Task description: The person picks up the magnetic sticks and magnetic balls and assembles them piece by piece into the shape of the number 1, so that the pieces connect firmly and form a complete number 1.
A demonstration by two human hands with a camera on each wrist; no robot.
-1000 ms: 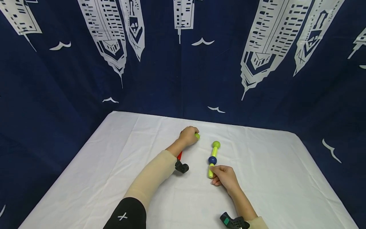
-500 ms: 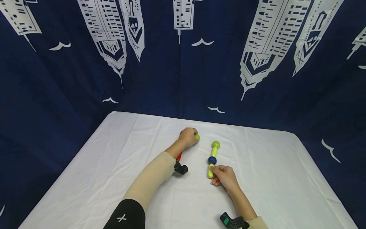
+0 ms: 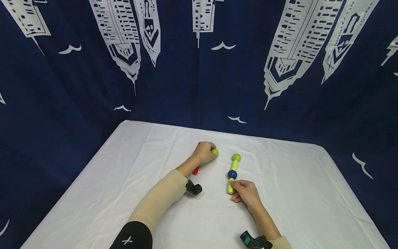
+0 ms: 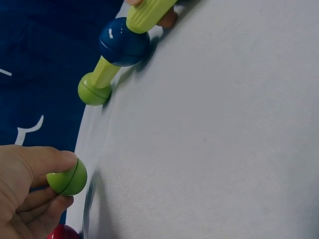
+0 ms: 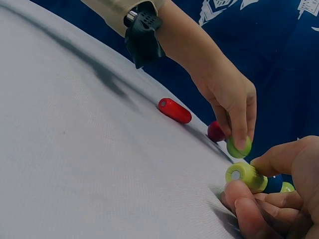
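My left hand (image 3: 204, 152) pinches a light green ball (image 4: 70, 178) between thumb and fingers, low over the far middle of the table. To its right lies a straight chain of toy building pieces: a green ball (image 3: 236, 157), a yellow-green rod (image 3: 234, 165), a dark blue ball (image 3: 232, 174) and a second yellow-green rod (image 5: 246, 176). My right hand (image 3: 246, 193) grips that nearest rod with thumb and fingers. A silver disc shows in the rod's free end in the right wrist view.
A red rod (image 5: 175, 110) lies on the white cloth below my left forearm. Close to the left hand sits a red ball (image 5: 216, 131), mostly hidden in the head view. Behind the table (image 3: 295, 193) hangs a dark blue curtain (image 3: 174, 86) with white building prints.
My left hand has come slightly toward me with the green ball, and more of the ball and the red rod's end shows. The right hand and its chain stay put.
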